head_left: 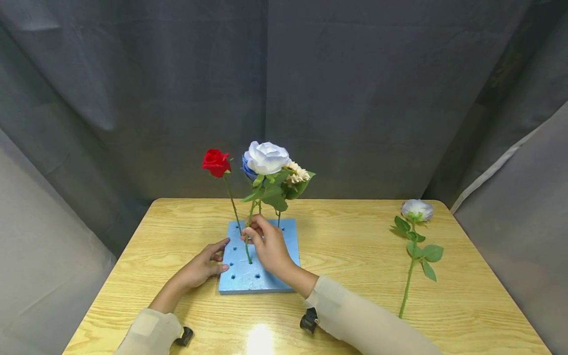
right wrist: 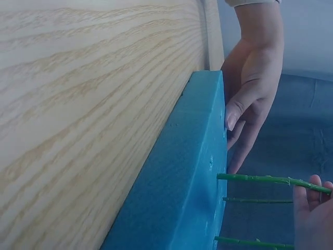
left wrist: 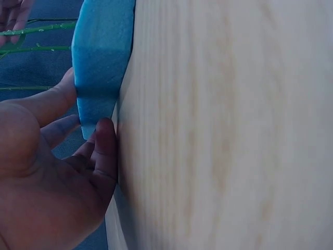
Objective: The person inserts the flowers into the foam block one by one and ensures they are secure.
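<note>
A blue foam block (head_left: 275, 281) with rows of holes lies on the table. My right hand (head_left: 270, 246) pinches the green stem of a white rose (head_left: 267, 158), whose lower end stands in a hole near the block's middle. My left hand (head_left: 201, 266) rests against the block's left edge, thumb and fingers touching its side and top, as the left wrist view also shows. Standing in the block behind are a red rose (head_left: 216, 163), a blue flower (head_left: 248, 167) mostly hidden by the white bloom, and a cream flower (head_left: 298, 174).
Another white rose (head_left: 417, 210) with green leaves lies on the right side of the wooden table (head_left: 355, 256). Grey curtains (head_left: 355, 98) hang behind the table and at both sides.
</note>
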A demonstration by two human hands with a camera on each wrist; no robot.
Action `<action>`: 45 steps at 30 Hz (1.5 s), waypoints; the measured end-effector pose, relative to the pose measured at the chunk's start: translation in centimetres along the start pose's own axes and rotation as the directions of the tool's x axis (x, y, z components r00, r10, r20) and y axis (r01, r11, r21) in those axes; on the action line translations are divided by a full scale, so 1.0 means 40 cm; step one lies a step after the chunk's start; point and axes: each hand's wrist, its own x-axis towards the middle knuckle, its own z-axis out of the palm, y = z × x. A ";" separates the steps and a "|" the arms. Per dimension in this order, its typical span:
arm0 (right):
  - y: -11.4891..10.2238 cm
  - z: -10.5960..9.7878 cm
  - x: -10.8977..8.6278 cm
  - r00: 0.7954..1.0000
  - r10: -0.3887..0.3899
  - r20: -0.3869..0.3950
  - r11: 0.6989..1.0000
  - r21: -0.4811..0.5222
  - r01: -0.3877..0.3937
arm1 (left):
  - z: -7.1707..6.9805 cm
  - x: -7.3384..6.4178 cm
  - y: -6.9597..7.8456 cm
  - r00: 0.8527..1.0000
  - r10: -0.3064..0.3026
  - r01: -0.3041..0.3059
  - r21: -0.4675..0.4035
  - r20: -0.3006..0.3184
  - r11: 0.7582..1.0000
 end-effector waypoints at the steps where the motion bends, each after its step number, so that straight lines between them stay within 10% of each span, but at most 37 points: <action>1: 0.002 0.001 0.000 1.000 -0.003 -0.002 1.000 0.003 0.003 | 0.000 0.000 0.000 1.000 0.000 0.000 0.001 0.000 1.000; 45: -0.003 0.004 -0.022 0.998 0.064 -0.006 0.997 0.051 -0.064 | -0.006 0.001 -0.017 1.000 0.025 -0.025 -0.007 0.009 1.000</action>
